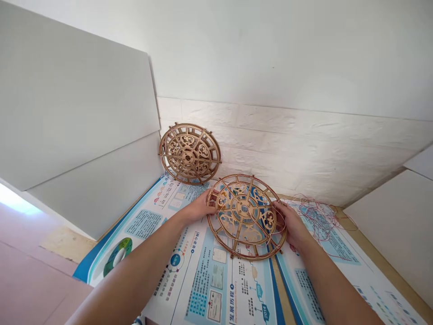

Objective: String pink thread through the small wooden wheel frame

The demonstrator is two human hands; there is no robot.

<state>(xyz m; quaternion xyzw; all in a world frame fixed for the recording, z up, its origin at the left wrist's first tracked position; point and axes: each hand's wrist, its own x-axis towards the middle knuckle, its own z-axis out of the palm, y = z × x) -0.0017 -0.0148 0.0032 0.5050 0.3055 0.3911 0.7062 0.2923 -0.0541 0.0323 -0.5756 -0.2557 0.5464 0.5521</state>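
Head view looks down at two bare forearms reaching into a corner, where the left hand (199, 207) and right hand (292, 224) hold an openwork plywood wheel (246, 216) between them. The left fingers (212, 204) lie over the rim at about 9 o'clock, and the right fingers (279, 208) lie over it at about 3 o'clock; both sets close on the wood, with the hands wide apart across the wheel. The wheel lies nearly flat on a printed poster (203, 280), and the blue-and-white print shows through its cut-outs. Thin pinkish-red threads (318, 221) lie in a loose tangle on the poster at about 3 o'clock from the wheel, and a few strands cross the wheel beside the right hand.

At about 11 o'clock, a second plywood wheel (189, 154) stands tilted against the wall, its lower edge at the poster. Both wheels have a spoked rim around a central hub and scrolling fretwork.

The poster, with its teal panels, dense Chinese text and a timeline, covers a pale wood board (379, 253). Behind it rises a wall of white foam brick-pattern panelling (304, 135). Smooth white panels (77, 117) stand at about 10 o'clock. A pink surface (30, 271) spreads at about 8 o'clock.
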